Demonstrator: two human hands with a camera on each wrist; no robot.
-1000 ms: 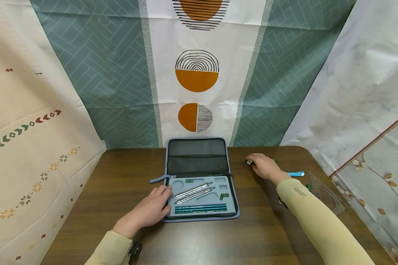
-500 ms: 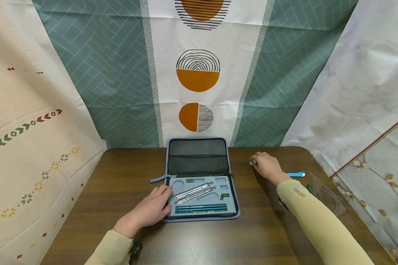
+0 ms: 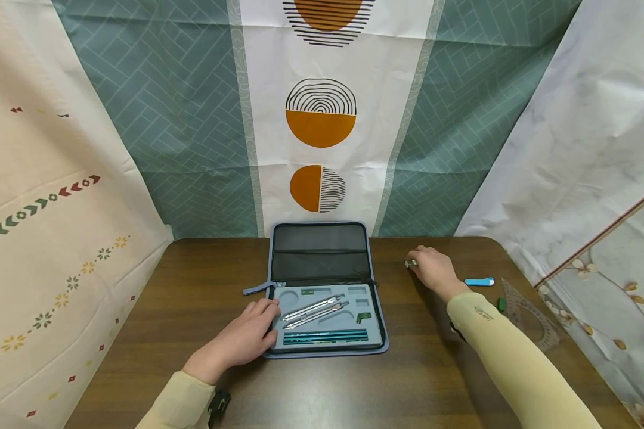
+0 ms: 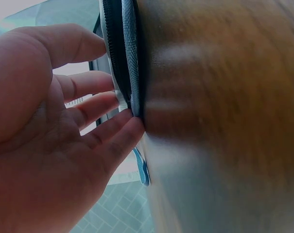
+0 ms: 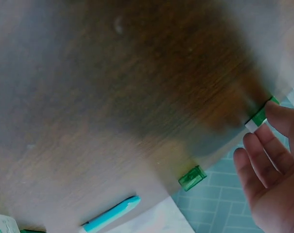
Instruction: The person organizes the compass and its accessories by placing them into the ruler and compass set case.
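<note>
An unzipped case (image 3: 322, 262) lies with its lid folded back on the wooden table. Its grey tray holds two silver compasses (image 3: 312, 308), blue pencils (image 3: 324, 338) and small green pieces (image 3: 362, 317). My left hand (image 3: 245, 335) rests against the case's left edge; in the left wrist view the loosely bent fingers touch the zip border. Right of the case, my right hand (image 3: 434, 271) pinches a small green-and-white eraser (image 5: 260, 116) between thumb and fingers, low over the table. Near it in the right wrist view is a see-through green sharpener (image 5: 192, 178), hidden in the head view.
Right of the right hand are a light-blue slim tool (image 3: 479, 282), a small green piece (image 3: 501, 304) and a clear set square (image 3: 512, 302). A zip pull strap (image 3: 254, 289) sticks out left of the case. Patterned cloth (image 3: 322, 59) hangs behind the table.
My right hand has shifted slightly to the right with the eraser, and the green item seen behind it earlier is now covered. The left hand and the case have stayed put.
</note>
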